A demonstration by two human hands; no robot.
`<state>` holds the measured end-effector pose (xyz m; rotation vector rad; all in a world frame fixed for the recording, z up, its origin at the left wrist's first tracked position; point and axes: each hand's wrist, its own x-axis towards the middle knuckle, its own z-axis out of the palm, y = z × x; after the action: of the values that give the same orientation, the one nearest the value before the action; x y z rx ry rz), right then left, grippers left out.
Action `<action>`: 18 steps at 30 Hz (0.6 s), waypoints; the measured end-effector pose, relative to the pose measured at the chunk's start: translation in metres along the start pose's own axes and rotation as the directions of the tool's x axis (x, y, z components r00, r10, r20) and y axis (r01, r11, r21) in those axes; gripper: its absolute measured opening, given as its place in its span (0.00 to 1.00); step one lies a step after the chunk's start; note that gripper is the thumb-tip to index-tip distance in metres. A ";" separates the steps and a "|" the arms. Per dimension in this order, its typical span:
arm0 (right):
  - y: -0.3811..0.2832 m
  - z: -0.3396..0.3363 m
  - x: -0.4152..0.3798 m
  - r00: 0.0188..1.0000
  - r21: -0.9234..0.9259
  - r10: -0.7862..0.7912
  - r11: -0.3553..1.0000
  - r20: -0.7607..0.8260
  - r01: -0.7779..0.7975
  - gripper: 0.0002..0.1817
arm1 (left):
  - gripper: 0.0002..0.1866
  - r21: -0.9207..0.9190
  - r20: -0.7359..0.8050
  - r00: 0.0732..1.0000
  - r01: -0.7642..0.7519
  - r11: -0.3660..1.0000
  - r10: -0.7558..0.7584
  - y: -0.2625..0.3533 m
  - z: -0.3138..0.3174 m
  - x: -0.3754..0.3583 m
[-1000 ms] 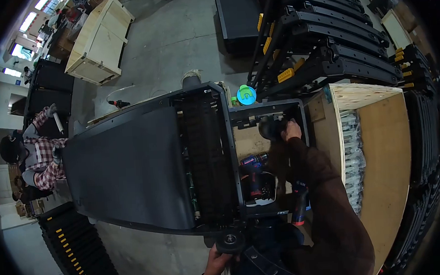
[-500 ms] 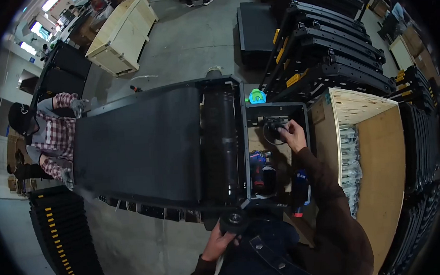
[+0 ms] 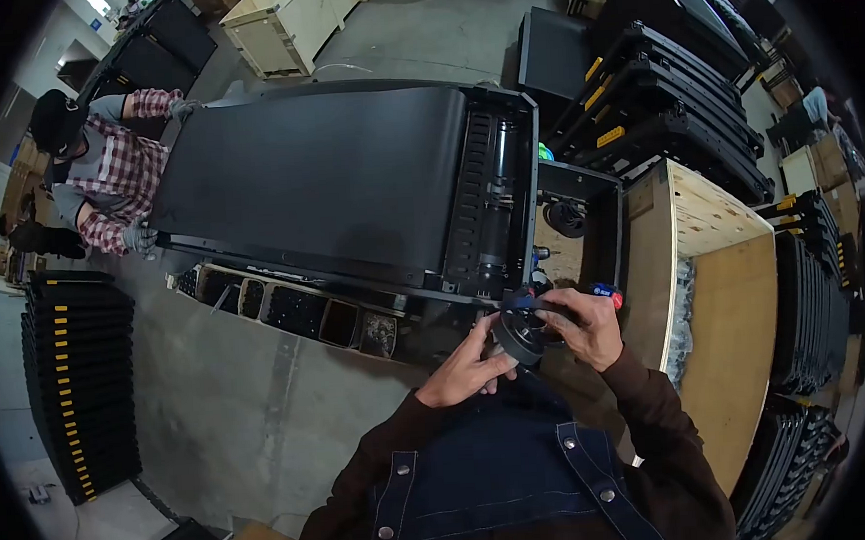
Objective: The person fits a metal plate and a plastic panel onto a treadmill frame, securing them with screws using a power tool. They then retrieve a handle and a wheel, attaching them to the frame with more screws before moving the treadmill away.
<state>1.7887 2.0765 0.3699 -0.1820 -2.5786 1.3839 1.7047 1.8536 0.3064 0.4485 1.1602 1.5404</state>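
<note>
Close in front of my apron, my left hand point(image 3: 467, 368) is closed around a thick black wheel-like part point(image 3: 519, 336), its round face turned up. My right hand point(image 3: 586, 326) meets it from the other side, thumb and fingers pinching a thin black ring-shaped part point(image 3: 543, 313) right at the wheel's upper edge. Both hands partly cover these parts. Just beyond them is the open bin point(image 3: 604, 176), which has a dark coil-like bundle point(image 3: 566, 218) inside. A blue-and-red tool or can point(image 3: 607, 294) shows beside my right hand.
A large machine frame with a black belt point(image 3: 320, 178) lies ahead. At its far left end a person point(image 3: 110, 179) in checked sleeves and gloves grips it. Trays of small hardware point(image 3: 298, 314) run along its near side. An open wooden crate point(image 3: 724, 323) stands to my right.
My right hand has come out of the bin with a black part and met the wheel in my left hand. My view has shifted; the machine appears farther up and right.
</note>
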 end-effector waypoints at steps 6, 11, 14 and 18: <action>-0.056 0.037 -0.018 0.994 -0.070 -0.083 0.994 0.065 0.087 0.17 | 0.38 0.134 -0.089 0.996 0.006 0.991 0.006 -0.015 -0.005 -0.017; -0.078 0.046 -0.024 0.989 -0.361 -0.147 0.924 -0.035 0.125 0.13 | 0.38 -0.025 -0.162 0.982 -0.100 0.995 0.095 0.002 -0.019 -0.031; -0.032 0.055 -0.028 0.995 -0.125 0.088 0.988 -0.048 -0.093 0.20 | 0.37 -0.109 -0.127 0.988 -0.098 0.989 0.084 0.016 -0.024 -0.029; -0.013 0.038 0.002 0.952 0.300 0.304 0.906 0.031 -0.299 0.31 | 0.37 -0.073 -0.165 0.983 -0.094 0.993 0.081 0.047 -0.024 -0.003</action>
<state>1.7776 2.0390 0.3606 -0.5594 -2.3557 1.8532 1.6623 1.8443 0.3362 0.3291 1.2100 1.7196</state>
